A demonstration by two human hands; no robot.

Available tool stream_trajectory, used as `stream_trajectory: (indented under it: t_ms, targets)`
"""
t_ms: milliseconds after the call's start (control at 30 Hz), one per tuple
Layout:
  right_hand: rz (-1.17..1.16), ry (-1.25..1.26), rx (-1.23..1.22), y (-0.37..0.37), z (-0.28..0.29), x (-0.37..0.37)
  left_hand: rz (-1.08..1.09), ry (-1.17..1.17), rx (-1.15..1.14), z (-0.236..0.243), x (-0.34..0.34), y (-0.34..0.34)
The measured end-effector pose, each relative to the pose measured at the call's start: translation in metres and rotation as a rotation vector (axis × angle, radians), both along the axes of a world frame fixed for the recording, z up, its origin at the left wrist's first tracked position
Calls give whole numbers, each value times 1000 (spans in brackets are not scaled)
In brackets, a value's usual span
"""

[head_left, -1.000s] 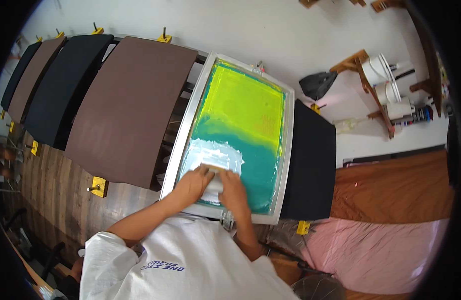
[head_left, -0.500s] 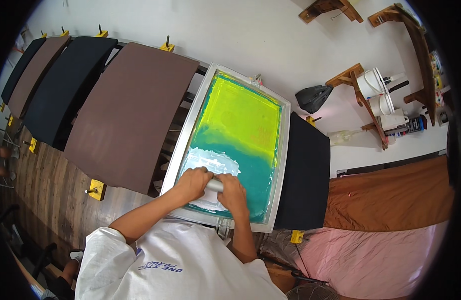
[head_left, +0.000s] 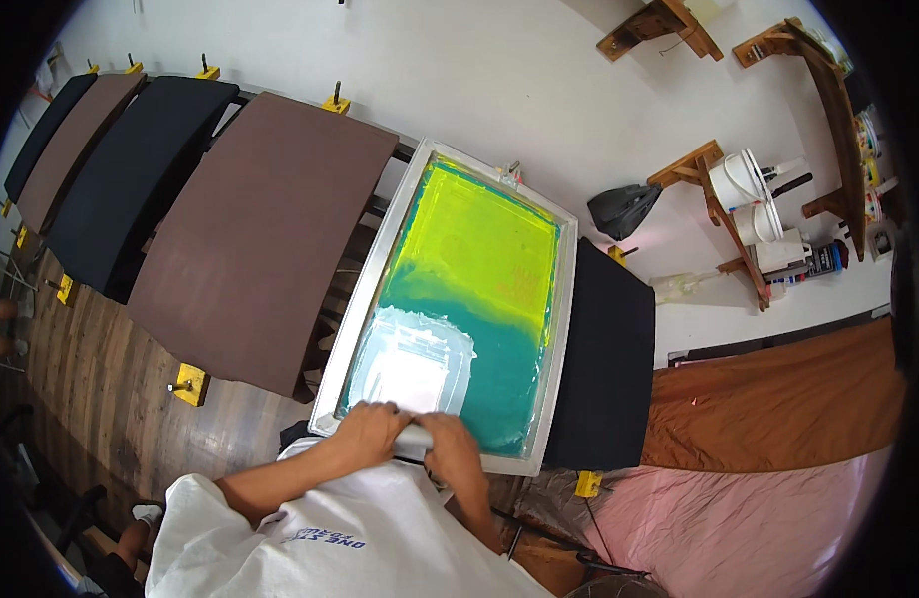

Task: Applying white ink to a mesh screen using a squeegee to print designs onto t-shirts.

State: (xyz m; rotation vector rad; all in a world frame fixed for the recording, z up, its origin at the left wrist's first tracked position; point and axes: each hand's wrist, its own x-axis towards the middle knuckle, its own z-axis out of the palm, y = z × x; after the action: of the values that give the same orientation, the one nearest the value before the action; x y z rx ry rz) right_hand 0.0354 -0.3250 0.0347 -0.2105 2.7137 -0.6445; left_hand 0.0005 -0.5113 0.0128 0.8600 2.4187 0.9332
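A silver-framed printing screen (head_left: 384, 227) lies over a board in front of me. Its mesh is yellow-green on the far part and teal on the near part, with a white ink patch (head_left: 405, 377) at the near left. Both hands are closed round a pale squeegee (head_left: 414, 437) at the near end of the screen. My left hand (head_left: 372, 433) grips its left part and my right hand (head_left: 450, 446) its right part, the two close together. The squeegee's lower edge is hidden by my hands and the frame.
Brown and black fabric-covered boards (head_left: 265, 239) stand in a row to the left, with yellow clamps (head_left: 189, 385) at their ends. Another black board (head_left: 607, 359) sits right of the screen. White buckets (head_left: 739, 179) and a black bag (head_left: 624, 210) are by the wall; brown and pink cloth hangs lower right.
Both hands have drawn the squeegee toward me, from over the white patch to the screen's near edge. More of the white ink area now shows.
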Motion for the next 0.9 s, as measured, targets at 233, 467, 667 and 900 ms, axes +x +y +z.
stream_trajectory:
  t_ms: [233, 467, 667, 900]
  targets:
    - [-86, 87, 97, 18, -12, -78, 205, 195, 79, -25, -71, 34]
    - [-88, 178, -34, 16, -29, -24, 124, 133, 101, -32, -21, 23]
    - [-54, 81, -52, 5, -11, 14, 33, 58, 31, -9, 13, 5]
    - [-52, 233, 9, 4, -2, -46, 142, 150, 34, 0, -42, 15]
